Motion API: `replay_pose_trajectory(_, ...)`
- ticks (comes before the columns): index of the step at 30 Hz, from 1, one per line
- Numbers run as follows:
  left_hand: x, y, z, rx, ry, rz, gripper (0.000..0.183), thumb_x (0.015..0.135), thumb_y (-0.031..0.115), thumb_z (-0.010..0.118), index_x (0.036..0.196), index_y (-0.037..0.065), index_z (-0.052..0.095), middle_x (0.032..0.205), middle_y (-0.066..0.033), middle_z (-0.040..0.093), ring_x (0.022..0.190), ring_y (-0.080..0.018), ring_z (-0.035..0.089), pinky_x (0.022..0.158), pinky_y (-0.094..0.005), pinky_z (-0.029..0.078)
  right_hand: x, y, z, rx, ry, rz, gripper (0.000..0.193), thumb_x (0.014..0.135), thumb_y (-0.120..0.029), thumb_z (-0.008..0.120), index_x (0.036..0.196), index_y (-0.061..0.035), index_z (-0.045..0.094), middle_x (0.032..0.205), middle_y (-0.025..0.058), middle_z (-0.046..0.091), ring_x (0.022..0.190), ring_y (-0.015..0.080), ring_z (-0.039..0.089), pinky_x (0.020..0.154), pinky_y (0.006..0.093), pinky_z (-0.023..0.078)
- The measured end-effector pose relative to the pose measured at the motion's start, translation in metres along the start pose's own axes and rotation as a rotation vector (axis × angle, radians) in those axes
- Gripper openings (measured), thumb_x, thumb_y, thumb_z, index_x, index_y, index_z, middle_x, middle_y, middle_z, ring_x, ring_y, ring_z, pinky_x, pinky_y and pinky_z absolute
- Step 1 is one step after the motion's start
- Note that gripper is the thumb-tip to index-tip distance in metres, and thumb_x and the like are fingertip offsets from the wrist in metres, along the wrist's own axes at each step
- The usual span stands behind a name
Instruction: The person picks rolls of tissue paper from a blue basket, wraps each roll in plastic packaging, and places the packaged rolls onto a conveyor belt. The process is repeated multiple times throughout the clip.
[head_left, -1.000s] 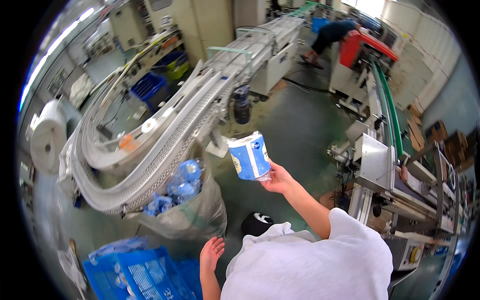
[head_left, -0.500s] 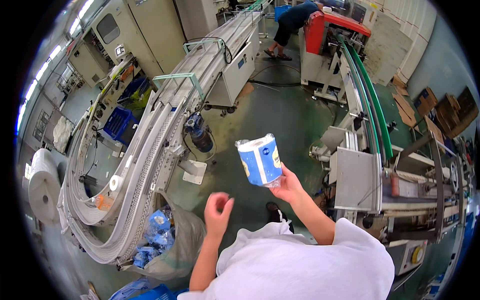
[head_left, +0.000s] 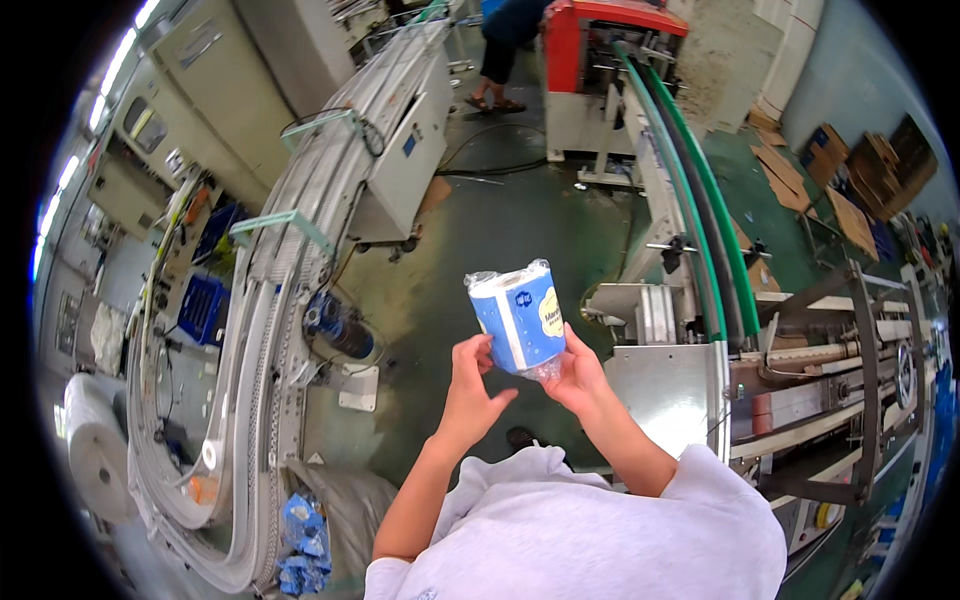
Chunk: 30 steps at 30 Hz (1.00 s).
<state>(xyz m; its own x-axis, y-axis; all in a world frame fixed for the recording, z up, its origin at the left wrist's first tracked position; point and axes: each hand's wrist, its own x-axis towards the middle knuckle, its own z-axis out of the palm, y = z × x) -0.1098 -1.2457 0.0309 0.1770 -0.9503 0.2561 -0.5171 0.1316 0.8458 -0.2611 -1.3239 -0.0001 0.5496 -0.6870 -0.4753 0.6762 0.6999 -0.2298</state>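
holding 1 blue film-wrapped roll point(head_left: 517, 318) by its near right in the right grip point(head_left: 579, 378), with left grip point(head_left: 470, 393) parted at left; likely light, squashy, slippery; best cupped from both sides.

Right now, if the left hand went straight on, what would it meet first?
Likely the blue wrapped roll held by the right hand; the left hand sits close beside it, contact unclear.

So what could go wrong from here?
The wrapped roll could slip, since your right hand seems to hold only its lower end. The loose plastic there might tear if squeezed hard. And the blue packs beside the conveyor might spill if their bag is bumped.
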Motion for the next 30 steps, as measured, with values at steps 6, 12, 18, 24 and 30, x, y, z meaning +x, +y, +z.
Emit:
replay_pose_trajectory(6,-0.014,-0.023,0.007,-0.150,-0.189,-0.477,0.024,0.086,0.013,0.054,0.068,0.000,0.063,0.067,-0.0033,0.060,0.060,-0.0086,0.053,0.056,-0.0216,0.041,0.049,-0.161,-0.071,0.083,0.162,-0.489,0.036,0.094,-0.034,0.042,0.114,-0.0068,0.051,0.110,0.0067,0.058,0.099,0.0216,0.056,0.080,0.0365,0.049)
replay_pose_trajectory(12,-0.063,-0.119,-0.004,0.085,-0.200,-0.397,0.053,0.075,0.004,0.066,0.122,0.010,0.044,0.136,-0.0111,0.028,0.106,-0.0225,0.051,0.081,-0.0335,0.047,0.112,-0.391,-0.198,-0.080,0.678,-1.379,0.032,0.085,-0.023,0.062,0.098,0.0053,0.055,0.094,0.0125,0.060,0.076,0.0213,0.060,0.065,0.0329,0.049)
replay_pose_trajectory(18,-0.113,-0.165,-0.011,-0.058,-0.139,-0.707,0.050,0.077,0.007,0.065,0.122,0.004,0.044,0.128,-0.0107,0.040,0.101,-0.0190,0.053,0.077,-0.0280,0.049,0.175,-0.445,-0.240,0.046,0.902,-1.121,0.031,0.081,-0.016,0.066,0.094,0.0086,0.053,0.097,0.0189,0.060,0.087,0.0317,0.062,0.071,0.0417,0.054)
replay_pose_trajectory(24,-0.123,-0.178,-0.003,-0.071,-0.224,-0.749,0.048,0.078,0.012,0.066,0.121,0.003,0.046,0.108,-0.0089,0.056,0.092,-0.0155,0.057,0.074,-0.0263,0.048,0.157,-0.489,-0.299,-0.277,0.720,-0.773,0.036,0.089,-0.032,0.055,0.114,-0.0065,0.052,0.093,0.0106,0.062,0.074,0.0240,0.062,0.055,0.0347,0.050)
replay_pose_trajectory(30,-0.134,-0.154,-0.007,-0.074,-0.237,-0.838,0.023,0.083,0.019,0.062,0.098,0.002,0.061,0.095,-0.0060,0.061,0.084,-0.0111,0.056,0.071,-0.0245,0.046,0.025,-0.430,-0.269,-2.166,1.276,-0.305,0.049,0.089,-0.045,0.040,0.090,-0.0004,0.062,0.081,0.0153,0.065,0.076,0.0350,0.063,0.063,0.0434,0.049)
